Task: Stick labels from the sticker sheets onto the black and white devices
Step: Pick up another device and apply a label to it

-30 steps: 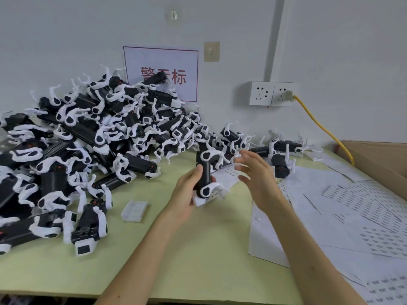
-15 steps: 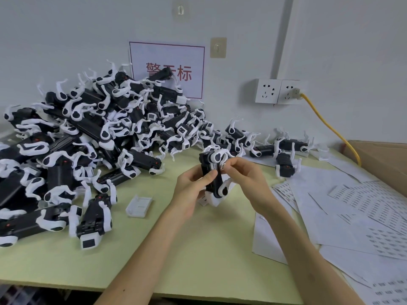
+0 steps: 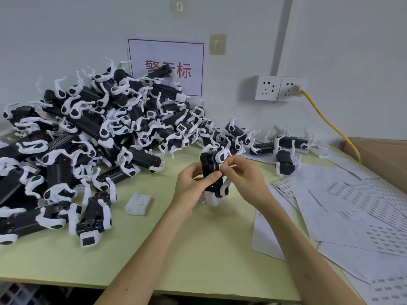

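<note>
1. Left hand [image 3: 191, 183]: fingers and thumb are curled round a black and white handheld device [image 3: 210, 172], held upright above the middle of the table. The thumb lies across its dark front face. The palm hides the device's left side.

2. Right hand [image 3: 244, 179]: thumb and forefinger pinch a small white label [image 3: 221, 167] at the device's upper right edge. The two hands meet at the device. The label's print is too small to read, and whether it already adheres cannot be told.

3. Device base: a white rounded end shows below the hands. Contact with the table cannot be told.

4. Pale green tabletop [image 3: 198, 249]: cut off at the near and left edges.

5. Small white plastic moulded part [image 3: 139, 203]: lies alone, just left of the hands.

6. Large heap of like black and white devices [image 3: 99, 137]: left and far left, piled against the wall and cut off at the left edge. Too tangled to count.

7. Smaller scatter of the same devices [image 3: 284, 150]: far right of the hands, some lying on paper.

8. White paper sticker sheets [image 3: 363, 205]: right side, overlapping, with rows of small dark-printed labels. The print is illegible. Cut off at the right and near edges.

9. Brown cardboard box [image 3: 383, 157]: far right, only one corner in view.

10. Wall fittings: a white double socket [image 3: 277, 88], with a yellow cable [image 3: 330, 126] running down to the box. A red-bordered white sign [image 3: 176, 60] has its middle character hidden by a device on the heap.
</note>
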